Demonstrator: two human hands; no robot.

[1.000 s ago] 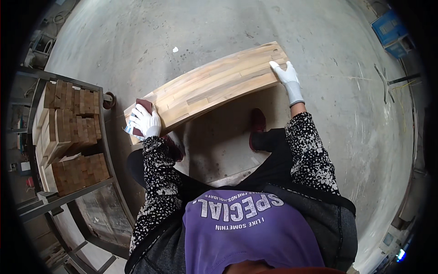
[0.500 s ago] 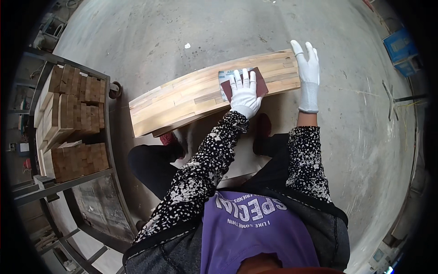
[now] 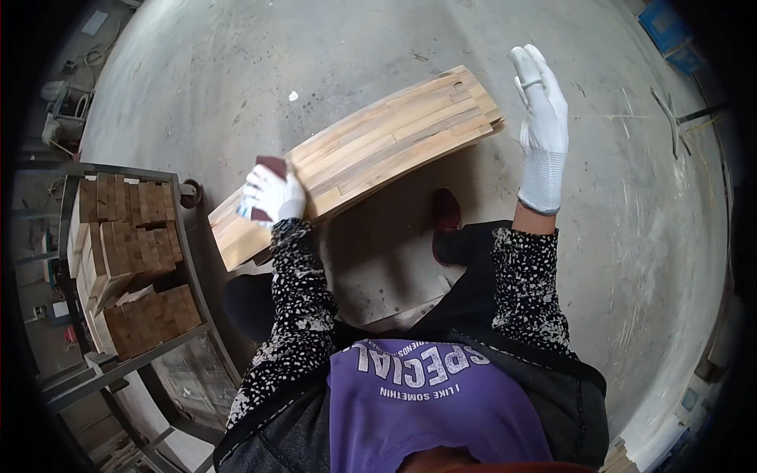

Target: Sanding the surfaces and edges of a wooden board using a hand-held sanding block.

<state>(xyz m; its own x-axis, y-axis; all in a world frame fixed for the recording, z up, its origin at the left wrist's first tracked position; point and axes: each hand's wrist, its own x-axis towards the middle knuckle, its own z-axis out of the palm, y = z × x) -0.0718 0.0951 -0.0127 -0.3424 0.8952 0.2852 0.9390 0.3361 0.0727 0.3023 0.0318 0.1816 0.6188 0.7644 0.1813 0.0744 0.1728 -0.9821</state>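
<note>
A long panel of glued wood strips (image 3: 386, 138) lies slantwise in front of me, raised above the floor; what bears it is mostly hidden. Near its left end, my left hand (image 3: 274, 195), in a white glove, presses a sheet of brown sandpaper (image 3: 272, 165) onto the top face. The sheet's pale printed back shows beside the fingers. Off the panel's right end is my right hand (image 3: 542, 126), also gloved in white. Its fingers are stretched out and it holds nothing, with a gap between it and the wood.
On the left stands a metal rack cart (image 3: 206, 315) loaded with stacked wood blocks (image 3: 150, 319), one caster (image 3: 191, 193) showing. A blue box (image 3: 666, 35) is at the far right. Thin metal bars (image 3: 670, 124) stand on the right. My red shoe (image 3: 446, 211) is below the panel.
My left hand has slid the sandpaper leftward along the panel, from right of the middle to near the left end. The right hand has come away from the panel's right end.
</note>
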